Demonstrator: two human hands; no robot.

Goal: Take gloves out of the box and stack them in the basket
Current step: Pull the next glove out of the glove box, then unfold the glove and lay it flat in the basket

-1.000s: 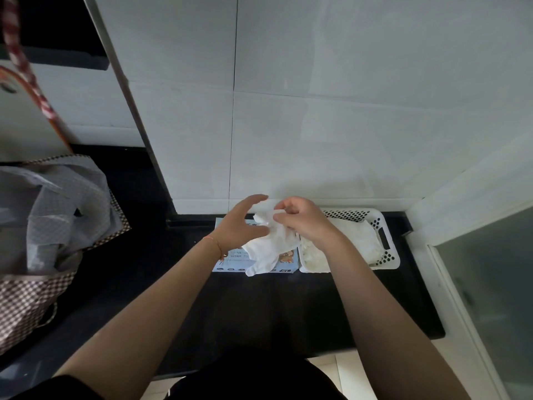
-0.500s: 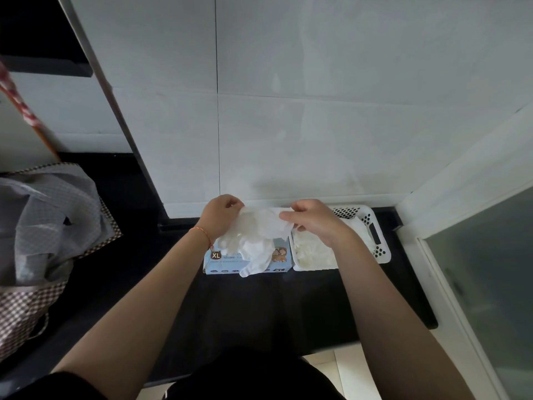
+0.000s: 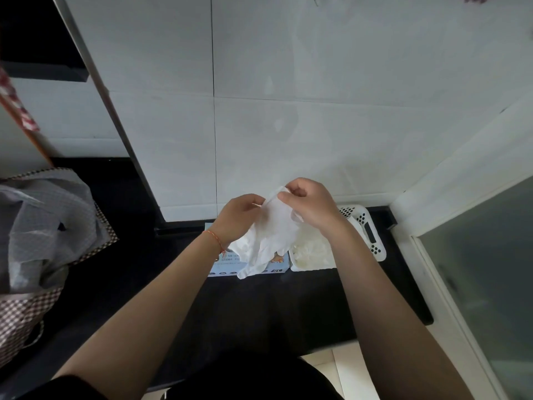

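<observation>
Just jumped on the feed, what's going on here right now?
A person is holding a white glove up with both hands: the left hand and right hand each pinch its upper edge, and it hangs over the glove box on the black counter. The white basket sits right of the box with some gloves already inside. This glove is not in the basket yet.
</observation>
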